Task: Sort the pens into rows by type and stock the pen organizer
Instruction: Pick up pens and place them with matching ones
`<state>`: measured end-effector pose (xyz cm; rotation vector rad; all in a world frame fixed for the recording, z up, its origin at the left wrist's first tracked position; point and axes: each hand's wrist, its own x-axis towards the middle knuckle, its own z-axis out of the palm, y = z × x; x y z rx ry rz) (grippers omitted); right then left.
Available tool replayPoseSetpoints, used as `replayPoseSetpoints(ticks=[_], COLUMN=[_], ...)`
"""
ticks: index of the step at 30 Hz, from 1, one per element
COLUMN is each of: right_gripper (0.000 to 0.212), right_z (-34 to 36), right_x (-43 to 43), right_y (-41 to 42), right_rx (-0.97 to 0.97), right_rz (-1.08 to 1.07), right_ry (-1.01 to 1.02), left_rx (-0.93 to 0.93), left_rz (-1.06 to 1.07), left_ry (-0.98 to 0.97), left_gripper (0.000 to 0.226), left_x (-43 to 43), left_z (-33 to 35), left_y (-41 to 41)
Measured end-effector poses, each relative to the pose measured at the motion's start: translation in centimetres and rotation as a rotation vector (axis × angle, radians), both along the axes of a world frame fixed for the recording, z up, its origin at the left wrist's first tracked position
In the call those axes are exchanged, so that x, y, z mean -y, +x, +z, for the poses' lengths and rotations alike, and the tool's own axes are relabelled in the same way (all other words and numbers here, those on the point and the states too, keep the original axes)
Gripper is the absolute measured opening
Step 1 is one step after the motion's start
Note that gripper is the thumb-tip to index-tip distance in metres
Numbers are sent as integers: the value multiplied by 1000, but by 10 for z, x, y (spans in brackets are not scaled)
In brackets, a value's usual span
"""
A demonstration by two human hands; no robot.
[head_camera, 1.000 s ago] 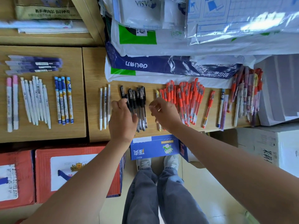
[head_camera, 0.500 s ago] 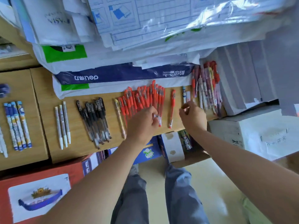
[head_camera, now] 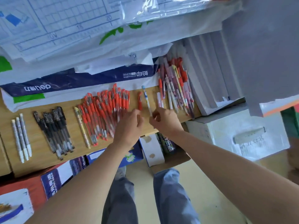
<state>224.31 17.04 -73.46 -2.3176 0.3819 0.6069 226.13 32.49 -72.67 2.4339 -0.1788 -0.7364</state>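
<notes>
Pens lie grouped by type along the wooden shelf top (head_camera: 69, 113). Blue-capped pen (head_camera: 146, 100): positioned between the single red pen (head_camera: 140, 101) and a pink-and-white pen (head_camera: 160, 99), cap pointing away from the person. Its near end is pinched between the fingertips of the right hand (head_camera: 166, 121). Left hand (head_camera: 129, 126): fingers curled, placed over the near ends of the red pens (head_camera: 105, 110) and just beside the single red pen. Whether it grips anything cannot be told. The two hands are close together but apart.

Left of the red pens, in order: one yellow pen (head_camera: 81, 126), a bundle of black pens (head_camera: 53, 131) and three white pens (head_camera: 21, 136), each group set apart from the next. Right of the pink-and-white pen: an unsorted mixed pile (head_camera: 176, 88) (red, pink and patterned barrels), lying against stacked white paper reams (head_camera: 205, 78).

Behind the rows, a blue-and-white paper pack (head_camera: 80, 80) lies on the shelf. Below the shelf edge stand a blue box (head_camera: 131, 156) and a white carton (head_camera: 242, 138). The person's legs, in grey trousers (head_camera: 119, 199), show at the bottom.
</notes>
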Motion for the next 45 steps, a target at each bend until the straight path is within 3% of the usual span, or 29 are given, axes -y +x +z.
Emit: replayPoseSetpoints(ticks=[3,5,7,10,12,16,28,37,41,45], right_gripper=[12,14,16,33,43,43,25,9,23,22], right_z=[10,16,20,21,16,5,-3,2,-2,-4], right_x=[14,27,41,64,72,71,50,65,50,41], right_y=[-1,0,3,15,23,31,32,23,13,17], right_rx=[34,56,171,349,303,176,183,302,157,151], right_rz=[130,164,120,-112,-220,-191,-99,-97,42,-8], right_ry=[141,190,138,-70,-147,-200,-122,-120,-59,-70], left_rx=[-106,-125,-118,-108,-99,-91,-161,-194,-242,-339], left_rz=[210,293,314,300,293,293,271,292,381,435], left_ry=[-172,-170,-135,-116,-119,-129,-107,-110,-210,-286], left_gripper=[30,35,36,36,37,38,36,29,24,24], left_x=[27,42,51,57,57,56,45,31,31,37], left_z=[5,6,8,14,14,11,-1,-10,-11,-4], left_y=[10,16,21,24,24,22,18,14,12,12])
